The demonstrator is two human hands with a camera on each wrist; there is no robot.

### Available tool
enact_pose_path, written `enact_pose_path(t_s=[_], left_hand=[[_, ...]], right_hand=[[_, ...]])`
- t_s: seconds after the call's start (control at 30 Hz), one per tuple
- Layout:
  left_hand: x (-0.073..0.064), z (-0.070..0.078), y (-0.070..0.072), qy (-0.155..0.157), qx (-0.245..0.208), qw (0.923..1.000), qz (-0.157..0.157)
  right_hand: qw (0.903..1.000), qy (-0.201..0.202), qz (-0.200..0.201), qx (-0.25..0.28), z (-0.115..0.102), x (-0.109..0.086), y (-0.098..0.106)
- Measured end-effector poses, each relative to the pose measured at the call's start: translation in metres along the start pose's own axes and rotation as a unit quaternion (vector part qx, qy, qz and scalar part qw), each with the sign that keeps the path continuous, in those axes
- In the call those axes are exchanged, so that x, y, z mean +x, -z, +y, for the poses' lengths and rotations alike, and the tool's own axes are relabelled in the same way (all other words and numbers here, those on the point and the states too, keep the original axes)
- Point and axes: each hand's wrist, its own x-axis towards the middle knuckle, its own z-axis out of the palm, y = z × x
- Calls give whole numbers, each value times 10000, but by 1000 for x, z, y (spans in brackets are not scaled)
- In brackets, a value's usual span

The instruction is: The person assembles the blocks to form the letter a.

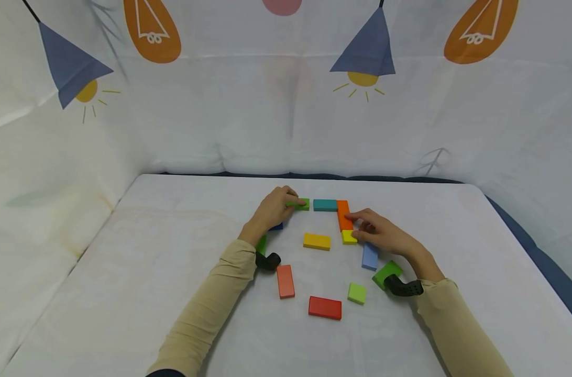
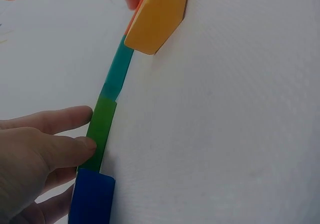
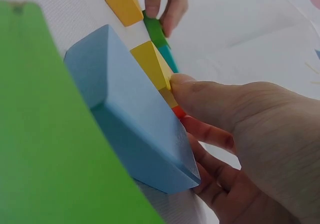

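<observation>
My left hand (image 1: pixel 273 207) pinches a green block (image 1: pixel 305 204) between thumb and fingers at the far side of the table. In the left wrist view this block meets a teal block (image 2: pixel 118 66) at one end and a dark blue block (image 2: pixel 92 196) at the other. My right hand (image 1: pixel 385 230) has its thumb against the small yellow block (image 1: pixel 348 238) and its index finger at the side of the orange block (image 1: pixel 344 209). Those two blocks touch end to end, and the orange one adjoins the teal block. Close below the right hand lies a light blue block (image 3: pixel 135 103).
Inside the ring of blocks lies an amber block (image 1: pixel 316 241). Nearer are a salmon block (image 1: pixel 286 283), a red block (image 1: pixel 325 308) and a light green block (image 1: pixel 356 294). Green blocks sit beneath each wrist, the right one (image 1: pixel 392 269) tilted. A white printed cloth hangs behind the table.
</observation>
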Motion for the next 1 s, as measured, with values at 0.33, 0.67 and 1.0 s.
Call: enact_pose_path(t_s=[0.33, 0.67, 1.0], left_hand=[[-1, 1, 1, -22, -60, 10000, 24], [-1, 1, -1, -59, -45, 10000, 4], [-2, 3, -3, -89, -42, 9999, 81]], right_hand=[[10000, -8, 12, -26, 0, -1, 0], [10000, 15, 14, 34, 3, 0, -2], [10000, 74, 63, 12, 4, -1, -2]])
